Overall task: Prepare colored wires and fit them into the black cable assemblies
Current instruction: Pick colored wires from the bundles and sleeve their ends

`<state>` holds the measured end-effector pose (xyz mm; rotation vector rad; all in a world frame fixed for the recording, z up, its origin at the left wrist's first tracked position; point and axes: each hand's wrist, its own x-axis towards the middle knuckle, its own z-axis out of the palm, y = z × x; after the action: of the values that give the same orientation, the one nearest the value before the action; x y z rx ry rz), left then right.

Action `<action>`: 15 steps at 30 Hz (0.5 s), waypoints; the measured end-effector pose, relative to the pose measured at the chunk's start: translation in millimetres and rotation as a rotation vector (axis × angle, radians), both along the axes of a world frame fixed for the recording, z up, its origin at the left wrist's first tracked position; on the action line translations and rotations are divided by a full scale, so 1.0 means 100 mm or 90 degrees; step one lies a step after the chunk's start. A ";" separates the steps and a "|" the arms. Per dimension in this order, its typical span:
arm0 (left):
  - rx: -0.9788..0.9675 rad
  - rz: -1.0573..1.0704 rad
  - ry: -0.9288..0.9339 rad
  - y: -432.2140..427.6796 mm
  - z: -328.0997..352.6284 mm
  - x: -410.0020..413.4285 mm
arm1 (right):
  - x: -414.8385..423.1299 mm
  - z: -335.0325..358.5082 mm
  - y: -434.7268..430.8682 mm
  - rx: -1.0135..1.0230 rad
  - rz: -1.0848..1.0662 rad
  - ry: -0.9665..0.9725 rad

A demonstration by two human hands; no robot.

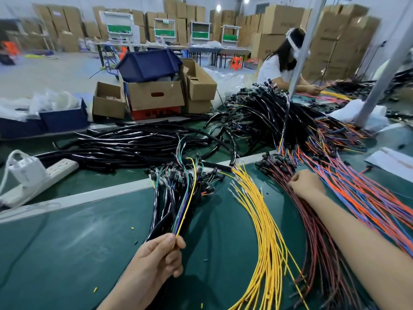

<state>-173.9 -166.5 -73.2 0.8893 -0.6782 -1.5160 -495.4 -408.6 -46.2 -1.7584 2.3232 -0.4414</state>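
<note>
- Green mat (78, 242) covers the workbench; all task items lie on it.
- Left hand (156, 258): thumb and curled fingers pinch the lower end of a thin multicoloured wire bundle (185, 206) (yellow, green, blue); the bundle rises away from the person.
- Black cable assemblies (169, 193): lying in a group directly behind the bundle, connector ends pointing away from the person.
- Yellow wires (266, 224): fanned out just right of the assemblies.
- Dark red wires (312, 238): beside the yellow wires, further right.
- Right hand (307, 183): fingers curled, tips on the dark red wires; whether a wire is gripped cannot be determined.
- Orange and blue wires (362, 198): at the far right.
- White power strip (51, 173): at the left edge.
</note>
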 end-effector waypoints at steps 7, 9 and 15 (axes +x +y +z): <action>0.009 -0.012 0.025 0.01 0.02 0.02 | 0.28 0.63 0.10 -0.414 0.111 -0.017; 0.016 -0.006 0.030 0.00 0.02 0.02 | 0.42 0.89 0.14 -0.530 0.157 -0.121; 0.027 0.015 0.040 -0.01 0.03 0.00 | 0.76 1.18 0.33 -0.525 0.229 -0.475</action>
<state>-173.7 -167.7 -70.2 0.8758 -0.5899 -1.5363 -419.2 -375.5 72.2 -1.7629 1.3244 -1.7862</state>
